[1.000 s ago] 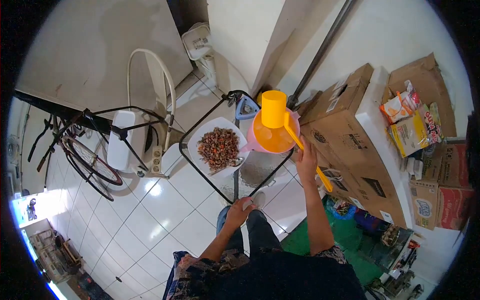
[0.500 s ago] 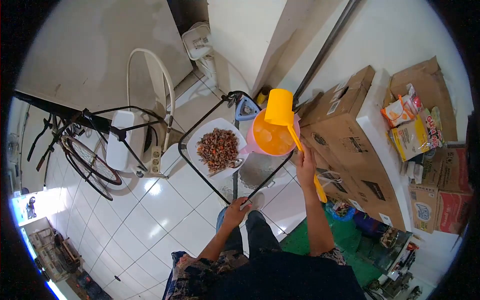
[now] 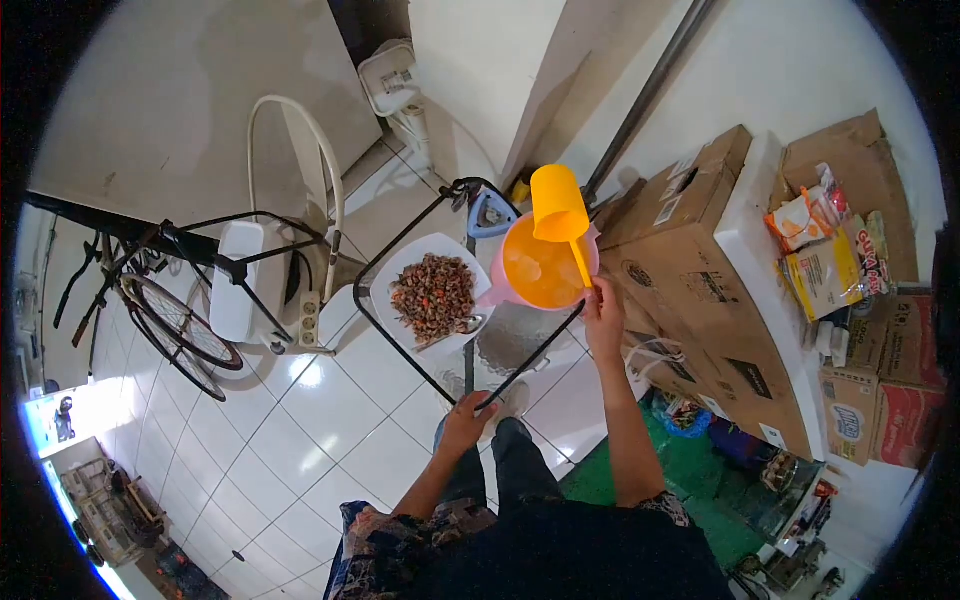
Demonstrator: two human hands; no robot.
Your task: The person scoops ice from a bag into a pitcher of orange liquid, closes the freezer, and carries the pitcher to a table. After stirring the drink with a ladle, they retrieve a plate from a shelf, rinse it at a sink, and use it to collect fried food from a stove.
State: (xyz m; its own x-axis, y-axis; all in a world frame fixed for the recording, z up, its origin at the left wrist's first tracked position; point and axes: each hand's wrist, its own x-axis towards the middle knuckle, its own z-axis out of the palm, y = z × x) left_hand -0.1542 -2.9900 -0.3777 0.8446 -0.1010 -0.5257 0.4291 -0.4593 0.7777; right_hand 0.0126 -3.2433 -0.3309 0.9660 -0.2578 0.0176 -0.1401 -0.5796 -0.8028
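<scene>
My right hand (image 3: pixel 603 308) is closed around the handle of a yellow dipper (image 3: pixel 558 203), whose cup is over the far right edge of a pink pitcher (image 3: pixel 512 289) with orange liquid and ice. A white bowl (image 3: pixel 382 298) of small brown pieces with orange-red bits stands left of the pitcher, a spoon at its lower right. Both rest on a black-framed glass table (image 3: pixel 400 352). My left hand (image 3: pixel 466 420) is at the table's near corner, its fingers wrapped on the black frame.
A blue triangular item (image 3: pixel 491 213) lies at the table's far corner. Large cardboard boxes (image 3: pixel 690 290) stand close on the right, with snack packets (image 3: pixel 822 268) above. To the left are a bicycle (image 3: pixel 180 320) and a power strip (image 3: pixel 310 318).
The dipper has shifted slightly up and left, and its handle stands more upright. My right hand has moved a little to the left. My left hand stays at the frame.
</scene>
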